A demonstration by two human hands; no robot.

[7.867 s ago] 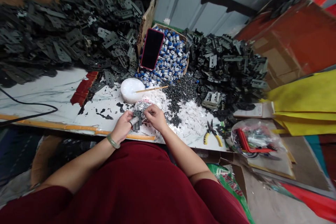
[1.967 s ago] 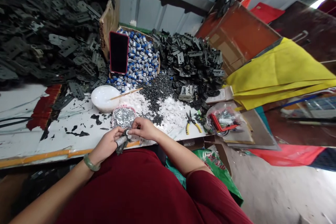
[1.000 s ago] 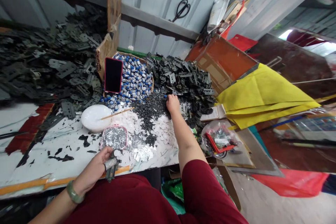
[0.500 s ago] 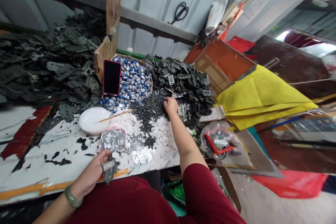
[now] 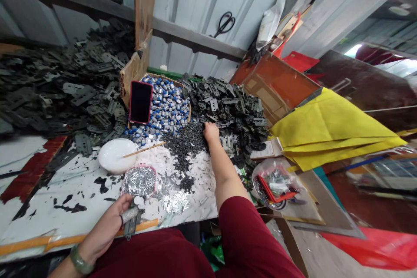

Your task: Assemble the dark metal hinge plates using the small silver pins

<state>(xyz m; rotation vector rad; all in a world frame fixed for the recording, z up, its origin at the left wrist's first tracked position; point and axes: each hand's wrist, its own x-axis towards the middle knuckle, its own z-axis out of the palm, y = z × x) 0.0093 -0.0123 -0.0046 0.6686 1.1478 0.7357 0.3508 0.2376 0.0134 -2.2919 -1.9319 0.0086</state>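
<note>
At the table's front edge my left hand (image 5: 110, 223) is closed around a dark grey slotted plastic part (image 5: 130, 227). White discs (image 5: 139, 202) show at the top of that part, and a finger has a pale wrapping. My right hand (image 5: 212, 133) reaches to the back, where a heap of small black pieces (image 5: 190, 139) meets a pile of dark plastic parts (image 5: 233, 102). Its fingers are bent together at the pile; their tips, and anything in them, are hidden. Just beyond my left hand stands a pink-rimmed tray (image 5: 155, 181) of small metal pins.
A white bowl (image 5: 112, 158) with a wooden stick (image 5: 145, 150) stands left. Behind are a dark-screened phone (image 5: 141, 102) and blue-and-silver pieces (image 5: 169, 106). Loose metal strips (image 5: 175, 203) lie in front. A clear bowl (image 5: 256, 178) holding a red tray sits right. Scissors (image 5: 224, 24) hang behind.
The view has shifted slightly. My right hand stays at the edge of the black pieces, and my left hand still holds the plastic part, slightly further left and lower in view.
</note>
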